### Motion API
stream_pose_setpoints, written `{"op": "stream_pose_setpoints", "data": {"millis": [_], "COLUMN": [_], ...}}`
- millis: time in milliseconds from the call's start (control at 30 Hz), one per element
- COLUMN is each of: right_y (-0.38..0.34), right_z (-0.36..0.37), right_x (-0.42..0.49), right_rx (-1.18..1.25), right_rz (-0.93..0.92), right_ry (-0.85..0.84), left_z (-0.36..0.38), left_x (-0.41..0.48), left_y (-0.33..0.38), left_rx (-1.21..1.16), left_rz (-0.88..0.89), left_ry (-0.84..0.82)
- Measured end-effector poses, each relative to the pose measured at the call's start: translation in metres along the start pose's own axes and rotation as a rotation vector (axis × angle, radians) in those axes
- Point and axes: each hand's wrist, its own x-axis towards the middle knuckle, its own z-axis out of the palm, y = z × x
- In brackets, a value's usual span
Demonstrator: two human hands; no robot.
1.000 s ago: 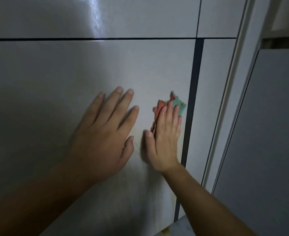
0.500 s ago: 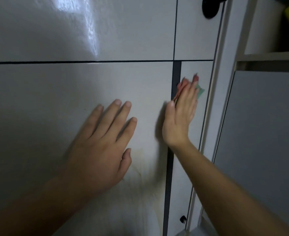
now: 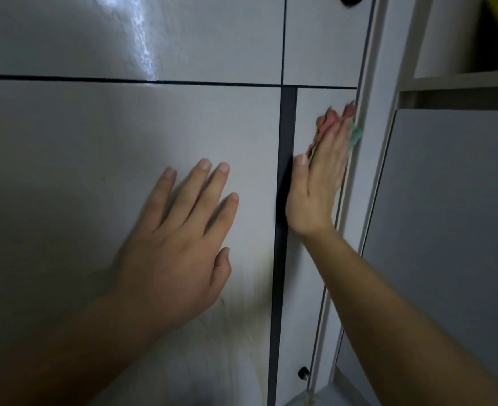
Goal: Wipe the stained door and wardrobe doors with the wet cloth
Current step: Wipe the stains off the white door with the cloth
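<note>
Right hand (image 3: 315, 189), fingers straight, presses pink-and-green cloth (image 3: 326, 122) on glossy white wardrobe panel (image 3: 300, 303) right of dark vertical strip (image 3: 284, 142); left hand (image 3: 180, 247), fingers spread flat, empty, left of strip.

right hand (image 3: 319, 183) pressing cloth (image 3: 355, 136) on wardrobe door (image 3: 324, 112), left hand (image 3: 180, 247) flat

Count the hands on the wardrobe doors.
2. Left hand lies flat on the wide door; right hand presses the cloth against the narrow door, right of the dark gap.
</note>
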Motion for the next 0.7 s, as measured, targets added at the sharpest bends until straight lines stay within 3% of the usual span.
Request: {"op": "stream_pose_setpoints", "data": {"millis": [167, 267, 433, 633, 700], "right_y": [0.013, -0.002, -0.012, 0.029, 0.022], "right_z": [-0.003, 0.007, 0.02, 0.015, 0.019], "right_x": [-0.139, -0.124, -0.104, -0.217, -0.193], "right_rx": [0.039, 0.091, 0.107, 0.241, 0.232], "right_rz": [0.162, 0.316, 0.245, 0.763, 0.766], "right_ry": [-0.156, -0.05, 0.025, 0.051, 0.05], "left_z": [0.008, 0.014, 0.023, 0.04, 0.045], "left_x": [-0.02, -0.03, -0.04, -0.045, -0.044], "left_y": [0.012, 0.013, 0.017, 0.042, 0.048], "left_rx": [-0.02, -0.018, -0.019, -0.012, -0.006], "left_rz": [0.063, 0.087, 0.103, 0.162, 0.177], "left_ry": [-0.084, -0.112, -0.114, -0.135, -0.141]}}
